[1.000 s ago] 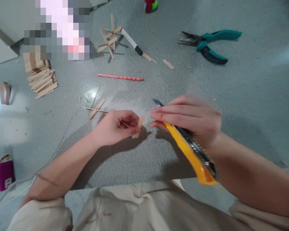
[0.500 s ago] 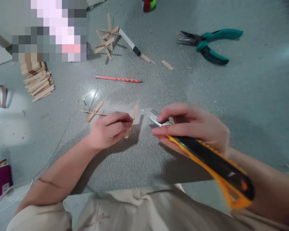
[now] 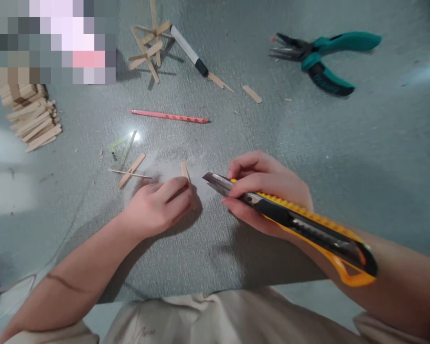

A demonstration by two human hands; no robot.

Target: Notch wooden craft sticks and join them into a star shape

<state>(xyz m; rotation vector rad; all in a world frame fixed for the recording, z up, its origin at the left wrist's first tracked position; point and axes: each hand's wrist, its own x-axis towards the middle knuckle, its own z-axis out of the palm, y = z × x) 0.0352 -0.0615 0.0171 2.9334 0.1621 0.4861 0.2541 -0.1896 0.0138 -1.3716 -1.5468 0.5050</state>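
Head view.

- Left hand (image 3: 157, 208): fingers curled and closed down over a craft stick (image 3: 185, 170), pinning it flat on the grey mat (image 3: 236, 267). Only the stick's far end shows past the fingertips. Half a second ago the stick was tilted up off the mat in a pinch; it is now laid down and held.
- Right hand (image 3: 268, 191): fingers wrapped tight around a yellow utility knife (image 3: 301, 224), with the forefinger along its top. The blade is out and its tip is just beside the left fingertips, apart from the stick. A second ago the knife lay under a flat hand; now it is gripped and aimed.
- Reading: the stick is braced and the blade presented. No cut shows in the wood.
- Beyond the fingers: pink pencil (image 3: 168, 116), marker (image 3: 189, 50), stick frame (image 3: 146, 43).
- Far beyond the right fingers: teal pliers (image 3: 322, 52).
- Left of the left fingers: loose stick (image 3: 131, 170), then a stack of sticks (image 3: 28, 119) well apart.
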